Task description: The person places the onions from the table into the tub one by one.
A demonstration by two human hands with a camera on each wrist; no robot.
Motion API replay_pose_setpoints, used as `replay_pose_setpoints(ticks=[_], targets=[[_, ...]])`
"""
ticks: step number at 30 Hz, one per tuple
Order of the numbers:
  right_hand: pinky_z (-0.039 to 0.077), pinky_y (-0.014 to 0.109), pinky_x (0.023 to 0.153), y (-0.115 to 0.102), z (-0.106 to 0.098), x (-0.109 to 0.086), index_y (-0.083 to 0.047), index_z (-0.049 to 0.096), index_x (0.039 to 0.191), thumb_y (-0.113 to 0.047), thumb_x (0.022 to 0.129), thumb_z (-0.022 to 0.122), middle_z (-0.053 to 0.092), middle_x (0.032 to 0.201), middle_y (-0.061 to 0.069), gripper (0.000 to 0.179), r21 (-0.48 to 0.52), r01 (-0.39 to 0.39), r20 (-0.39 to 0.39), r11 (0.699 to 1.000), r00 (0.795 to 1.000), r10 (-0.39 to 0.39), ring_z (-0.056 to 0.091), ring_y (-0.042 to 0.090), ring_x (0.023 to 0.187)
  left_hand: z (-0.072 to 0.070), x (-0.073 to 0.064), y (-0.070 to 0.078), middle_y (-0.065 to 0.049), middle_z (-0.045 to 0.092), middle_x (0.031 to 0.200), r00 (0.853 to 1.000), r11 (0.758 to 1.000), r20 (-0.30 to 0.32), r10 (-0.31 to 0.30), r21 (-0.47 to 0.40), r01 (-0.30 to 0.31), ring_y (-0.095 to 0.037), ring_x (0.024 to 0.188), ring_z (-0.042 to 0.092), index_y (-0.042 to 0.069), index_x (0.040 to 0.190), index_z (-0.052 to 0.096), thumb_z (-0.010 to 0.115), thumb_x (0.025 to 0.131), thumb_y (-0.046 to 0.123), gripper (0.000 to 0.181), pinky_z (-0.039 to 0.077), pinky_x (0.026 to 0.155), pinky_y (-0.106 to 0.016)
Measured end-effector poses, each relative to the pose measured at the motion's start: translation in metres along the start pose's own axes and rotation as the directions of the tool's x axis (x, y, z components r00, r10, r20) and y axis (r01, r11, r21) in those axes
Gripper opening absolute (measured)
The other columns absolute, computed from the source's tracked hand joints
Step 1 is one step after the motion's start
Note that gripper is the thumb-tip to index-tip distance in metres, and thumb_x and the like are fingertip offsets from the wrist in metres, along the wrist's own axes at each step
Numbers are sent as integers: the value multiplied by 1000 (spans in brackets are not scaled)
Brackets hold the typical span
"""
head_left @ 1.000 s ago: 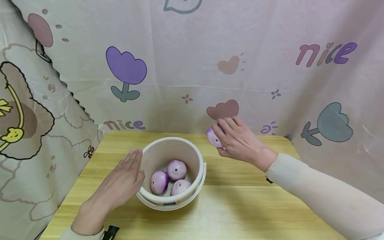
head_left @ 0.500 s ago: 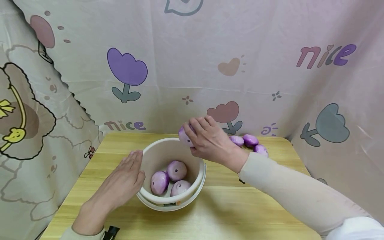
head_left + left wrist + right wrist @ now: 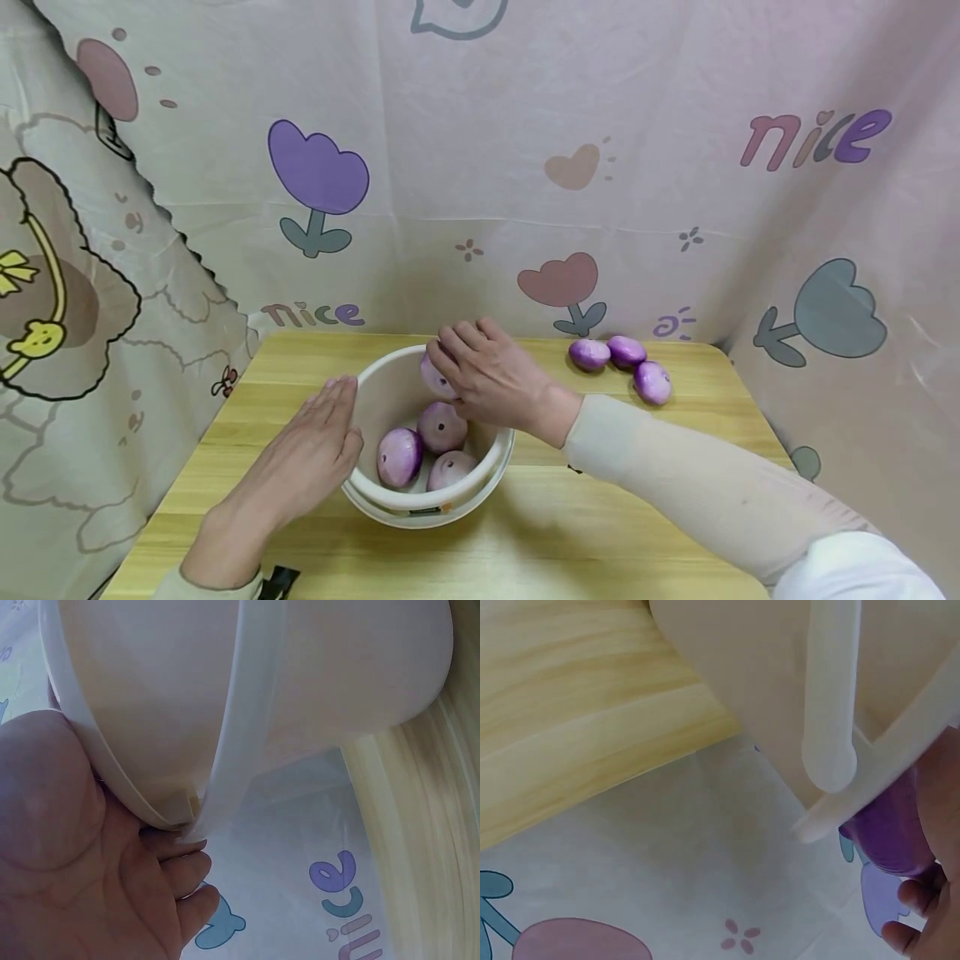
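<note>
A white bucket (image 3: 480, 490) stands on the wooden table with three purple onions (image 3: 399, 457) inside it. My right hand (image 3: 498, 379) is over the bucket's far right rim and grips another onion (image 3: 435, 377) just inside the opening. In the right wrist view, that held onion (image 3: 892, 829) shows dark purple beside the rim. My left hand (image 3: 303, 454) rests against the bucket's left rim with its fingers straight. The left wrist view shows the same hand (image 3: 97, 847) touching the rim near the base of the bucket's handle (image 3: 244, 697).
Three more purple onions (image 3: 626, 352) lie grouped at the table's back right. The wooden table (image 3: 615, 517) extends around the bucket. A patterned curtain (image 3: 465, 150) hangs behind the table and along its sides.
My right hand has carried the onion left from the table's back right to the bucket and lowered it into the opening. The onions at the back right came into sight. My left hand stays put.
</note>
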State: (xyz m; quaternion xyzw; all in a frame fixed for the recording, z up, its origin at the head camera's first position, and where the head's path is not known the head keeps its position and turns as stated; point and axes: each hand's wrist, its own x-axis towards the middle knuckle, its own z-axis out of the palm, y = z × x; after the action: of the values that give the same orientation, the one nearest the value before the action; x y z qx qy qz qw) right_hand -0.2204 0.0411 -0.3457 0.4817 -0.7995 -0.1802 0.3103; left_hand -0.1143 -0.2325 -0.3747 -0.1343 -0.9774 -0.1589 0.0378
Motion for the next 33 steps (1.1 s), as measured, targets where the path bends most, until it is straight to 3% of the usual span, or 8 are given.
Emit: replay_pose_setpoints(ticks=[7, 13, 22, 33], targets=[[46, 40, 88, -2, 2, -4, -6, 54, 143, -81, 85, 61, 59, 131, 10, 95, -13, 2, 84, 1000, 996, -1, 52, 28, 113, 0, 0, 0, -28, 26, 170, 1000, 1000, 4, -1, -5, 1, -47, 158, 26, -9, 163, 25, 40, 111, 25, 64, 27, 129, -63], [45, 40, 88, -3, 2, -6, -6, 55, 145, -84, 89, 54, 60, 136, 11, 96, -25, -21, 142, 999, 990, 24, 52, 28, 113, 1, -1, -1, -27, 26, 171, 1000, 1000, -1, 2, -8, -2, -46, 158, 26, -9, 163, 25, 40, 111, 26, 64, 26, 130, -62], [44, 41, 86, 0, 1, -11, -8, 63, 132, -77, 88, 59, 63, 125, 8, 82, 4, -29, 115, 1000, 993, 28, 52, 27, 109, 2, 0, -1, -28, 25, 171, 1000, 1000, 6, -5, -16, 5, -47, 158, 25, -9, 163, 25, 40, 111, 26, 64, 27, 129, -63], [44, 40, 79, 0, 5, -18, -8, 61, 115, -65, 92, 61, 61, 111, 7, 61, 39, -47, 58, 998, 997, 45, 52, 28, 99, 2, -1, 1, -27, 24, 171, 1000, 1000, 11, -17, -21, 18, -47, 159, 24, -8, 164, 22, 40, 111, 26, 65, 26, 129, -64]])
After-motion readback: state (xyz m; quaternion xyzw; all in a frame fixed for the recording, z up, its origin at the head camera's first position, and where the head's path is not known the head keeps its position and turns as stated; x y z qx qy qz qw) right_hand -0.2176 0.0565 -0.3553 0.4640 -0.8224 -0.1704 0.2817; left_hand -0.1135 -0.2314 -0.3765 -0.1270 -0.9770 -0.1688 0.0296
